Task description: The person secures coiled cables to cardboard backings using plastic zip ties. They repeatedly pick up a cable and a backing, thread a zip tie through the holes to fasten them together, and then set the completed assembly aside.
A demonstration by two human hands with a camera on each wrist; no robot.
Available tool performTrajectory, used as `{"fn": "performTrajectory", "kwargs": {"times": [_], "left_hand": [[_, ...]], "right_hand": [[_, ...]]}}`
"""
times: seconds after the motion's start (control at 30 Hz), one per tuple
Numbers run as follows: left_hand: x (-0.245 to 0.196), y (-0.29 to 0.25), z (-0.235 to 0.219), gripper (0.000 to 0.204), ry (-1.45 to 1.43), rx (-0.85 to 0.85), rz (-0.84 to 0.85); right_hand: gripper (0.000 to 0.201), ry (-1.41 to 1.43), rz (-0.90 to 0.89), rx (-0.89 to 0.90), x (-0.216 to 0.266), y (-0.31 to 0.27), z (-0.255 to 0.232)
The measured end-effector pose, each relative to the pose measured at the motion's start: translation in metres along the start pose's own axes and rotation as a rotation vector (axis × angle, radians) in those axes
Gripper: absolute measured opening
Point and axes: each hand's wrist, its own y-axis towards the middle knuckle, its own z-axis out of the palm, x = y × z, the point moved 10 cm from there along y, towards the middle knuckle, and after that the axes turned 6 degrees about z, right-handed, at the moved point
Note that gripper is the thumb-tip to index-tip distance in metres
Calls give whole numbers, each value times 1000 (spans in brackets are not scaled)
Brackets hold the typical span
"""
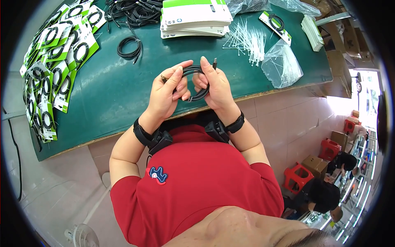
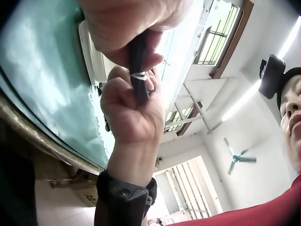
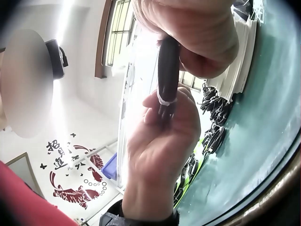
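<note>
Both hands hold a coiled black cable (image 1: 200,96) between them, just in from the table's near edge. My left hand (image 1: 165,91) grips the coil's left side, with one plug (image 1: 163,78) sticking out by its thumb. On the other side my right hand (image 1: 217,87) grips the coil, thumb up, and a metal-tipped plug (image 1: 215,62) stands up beside it. In the left wrist view a thin white tie (image 2: 138,75) circles the bundled strands. The same black cable (image 3: 168,70) runs between the two hands in the right wrist view.
Carded cables (image 1: 57,61) are heaped at left on the green table (image 1: 107,90). A loose coil (image 1: 129,47), a cable pile (image 1: 135,12) and a card stack (image 1: 195,18) lie beyond my hands. White zip ties (image 1: 249,41) and their plastic bag (image 1: 283,66) lie to the right, near a carded cable (image 1: 275,25).
</note>
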Motion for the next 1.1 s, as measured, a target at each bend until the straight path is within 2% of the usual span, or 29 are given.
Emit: {"fn": "performTrajectory", "kwargs": {"times": [0.2, 0.3, 0.57, 0.87, 1.0, 1.1], "left_hand": [[-4, 1, 3, 38, 15, -36, 70], [-6, -3, 1, 41, -124, -186, 122], [-5, -3, -7, 39, 58, -90, 262], [-10, -4, -15, 37, 47, -155, 235], [-11, -6, -11, 45, 199, -57, 234], [-14, -7, -2, 56, -34, -48, 286]], "right_hand": [[53, -12, -31, 60, -7, 7, -2], [53, -11, -48, 82, -7, 9, 0], [54, -37, -30, 77, -13, 12, 1], [57, -110, 79, 124, -14, 7, -1], [56, -128, 78, 181, -14, 3, 0], [56, -100, 67, 187, -17, 5, 0]]}}
